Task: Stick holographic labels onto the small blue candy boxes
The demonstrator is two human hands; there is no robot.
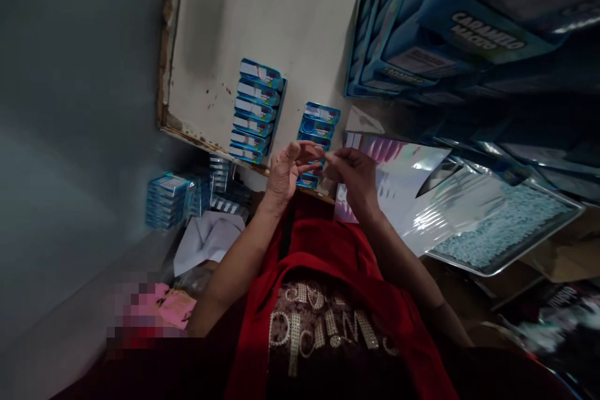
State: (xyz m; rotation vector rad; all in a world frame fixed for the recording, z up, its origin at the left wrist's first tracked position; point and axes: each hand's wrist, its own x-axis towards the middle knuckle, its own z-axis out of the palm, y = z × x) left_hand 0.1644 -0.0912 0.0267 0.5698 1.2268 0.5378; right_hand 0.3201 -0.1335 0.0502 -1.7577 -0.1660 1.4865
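Just beyond the table's near edge, my left hand (284, 173) is turned palm up with its fingers stretched and slightly apart. My right hand (355, 176) is closed in a pinch, its fingertips meeting the left fingertips. Whatever the pinch holds is too small to make out. Under and behind the hands lies a row of small blue packs (320, 130), partly covered by the left fingers. To their left, another row of blue packs (255, 114) with pale labels lies on the white table (206, 25).
Large blue boxes marked "CARAMELO" (487, 31) are stacked at the right. Below them are a shiny sheet (403, 169) and a metal tray (490, 274) of small pale-blue pieces. More stacked blue packs (167, 200) and white paper (206, 240) sit lower left.
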